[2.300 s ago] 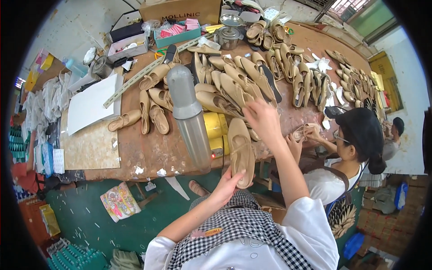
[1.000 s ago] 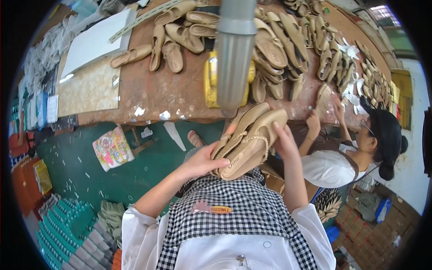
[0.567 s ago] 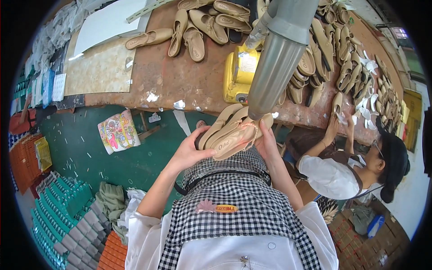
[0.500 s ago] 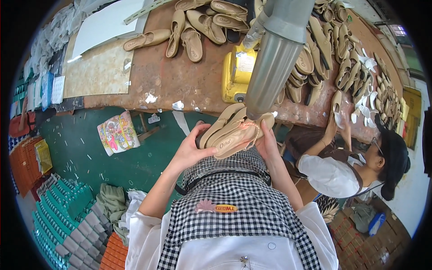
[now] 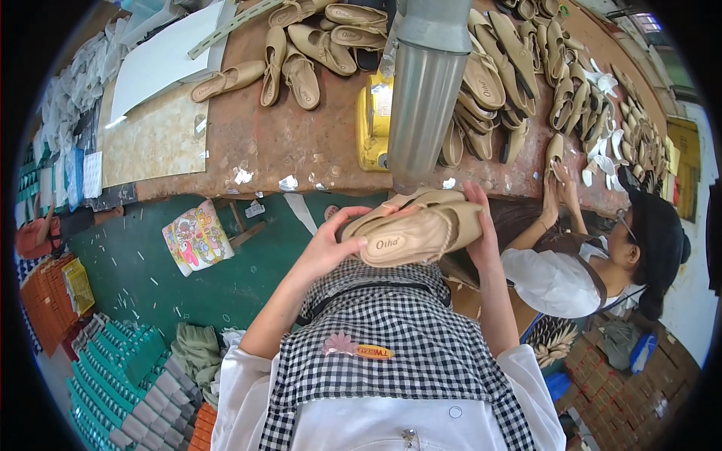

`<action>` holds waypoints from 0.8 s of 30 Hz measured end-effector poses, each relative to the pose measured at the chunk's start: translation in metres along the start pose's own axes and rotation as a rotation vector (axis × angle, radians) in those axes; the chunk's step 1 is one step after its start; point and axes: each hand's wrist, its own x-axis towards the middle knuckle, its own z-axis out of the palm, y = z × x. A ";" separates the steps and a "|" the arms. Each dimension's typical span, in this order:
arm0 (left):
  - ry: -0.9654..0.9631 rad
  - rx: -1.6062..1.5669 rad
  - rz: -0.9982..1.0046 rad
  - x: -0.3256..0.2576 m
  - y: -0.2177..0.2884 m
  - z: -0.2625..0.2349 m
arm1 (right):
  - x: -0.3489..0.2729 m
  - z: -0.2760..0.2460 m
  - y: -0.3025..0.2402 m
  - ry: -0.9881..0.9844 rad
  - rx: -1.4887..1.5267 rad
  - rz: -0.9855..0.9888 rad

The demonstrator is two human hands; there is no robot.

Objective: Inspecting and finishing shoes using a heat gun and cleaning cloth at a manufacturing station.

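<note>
Just below a metal nozzle (image 5: pixel 429 113), I hold a small bundle of beige slip-on shoes (image 5: pixel 406 248) in front of my apron. The top shoe lies with its pale insole facing up and a braided trim across its upper. My left hand (image 5: pixel 327 248) grips the heel end, thumb on the insole's edge and fingers around the back. At the toe end, my right hand (image 5: pixel 483 229) wraps the side of the upper, its fingers partly hidden behind. The lower shoes are mostly covered by the top one.
A brown worktable (image 5: pixel 248 150) bears a yellow machine (image 5: pixel 372 131), many beige shoes (image 5: pixel 304 75) and white scraps (image 5: pixel 602 161). On my right a co-worker (image 5: pixel 560 278) handles a shoe at the table. A patterned stool (image 5: pixel 197 239) stands on the green floor, near stacked teal pieces (image 5: pixel 120 353).
The bundle has tilted and turned, so the top shoe's insole shows more squarely. My right hand has shifted outward along the toe. The view has swung slightly right.
</note>
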 end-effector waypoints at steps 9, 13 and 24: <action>0.123 -0.161 -0.346 -0.015 -0.003 -0.015 | 0.019 0.020 0.029 0.138 -0.205 0.138; 0.109 -0.188 -0.355 -0.014 -0.001 -0.010 | 0.017 0.014 0.023 0.175 -0.254 0.209; 0.049 -0.235 -0.300 -0.012 0.016 0.007 | 0.002 0.016 -0.019 0.328 -0.274 0.283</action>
